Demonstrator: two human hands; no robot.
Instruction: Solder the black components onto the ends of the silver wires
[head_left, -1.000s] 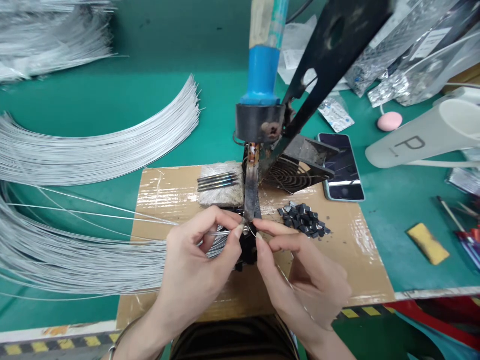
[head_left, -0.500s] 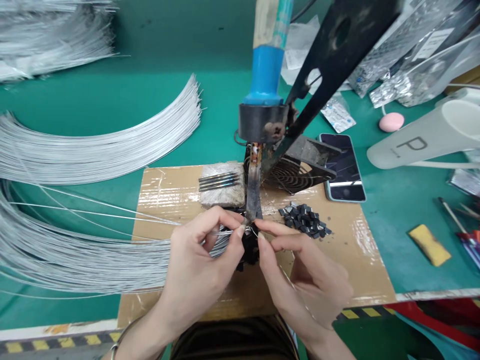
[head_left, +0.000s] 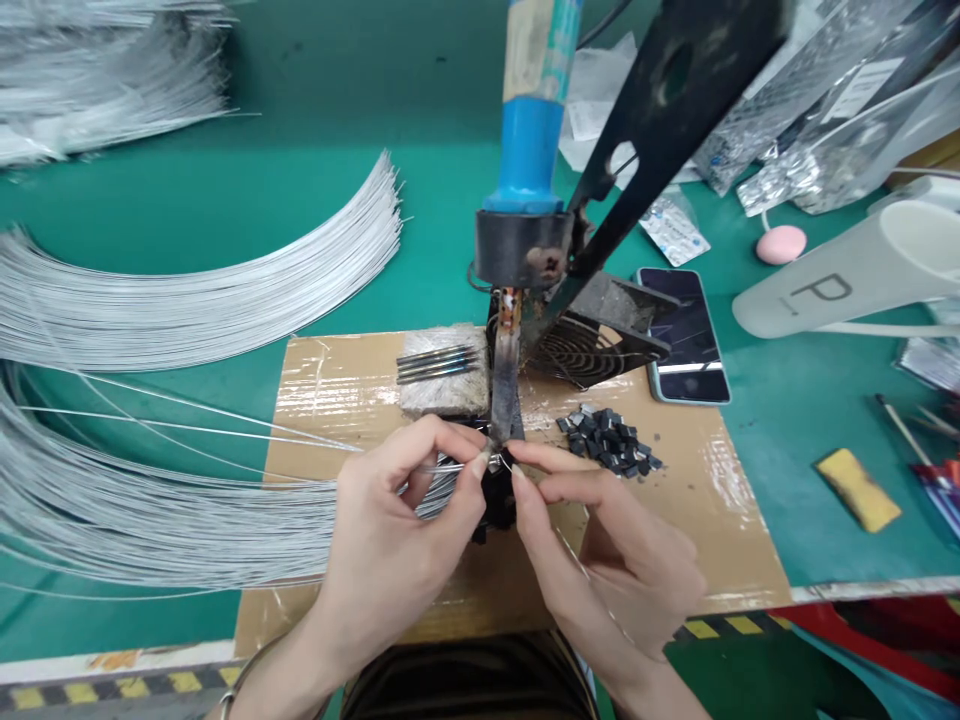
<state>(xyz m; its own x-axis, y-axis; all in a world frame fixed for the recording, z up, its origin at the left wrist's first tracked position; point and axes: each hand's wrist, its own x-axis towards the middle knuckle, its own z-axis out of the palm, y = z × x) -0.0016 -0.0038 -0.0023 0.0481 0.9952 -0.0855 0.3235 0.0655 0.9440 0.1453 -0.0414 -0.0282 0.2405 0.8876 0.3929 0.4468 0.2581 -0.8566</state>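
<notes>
My left hand (head_left: 420, 510) pinches thin grey wire between thumb and forefinger, just below the tip of a soldering iron (head_left: 507, 385). Close by on the right, my right hand (head_left: 600, 530) is closed on a thin strand of solder wire (head_left: 582, 562), which runs back across the palm. Both sets of fingertips nearly meet under the iron's tip; the small joint between them is mostly hidden. The blue handle (head_left: 531, 150) of the iron sits upright in a black clamp (head_left: 521, 248). A bundle of grey wires (head_left: 187, 525) passes behind my left hand.
Cardboard (head_left: 712, 520) covers the bench here. Right of the iron lie small black pieces (head_left: 611, 440), a fan (head_left: 581, 345) and a phone (head_left: 688, 335). A sponge block (head_left: 444, 395) bears several dark rods. Farther right are a white cup (head_left: 832, 275) and a yellow sponge (head_left: 859, 488).
Both hands keep their pinch under the iron's tip with hardly any movement. The whole view has shifted very slightly.
</notes>
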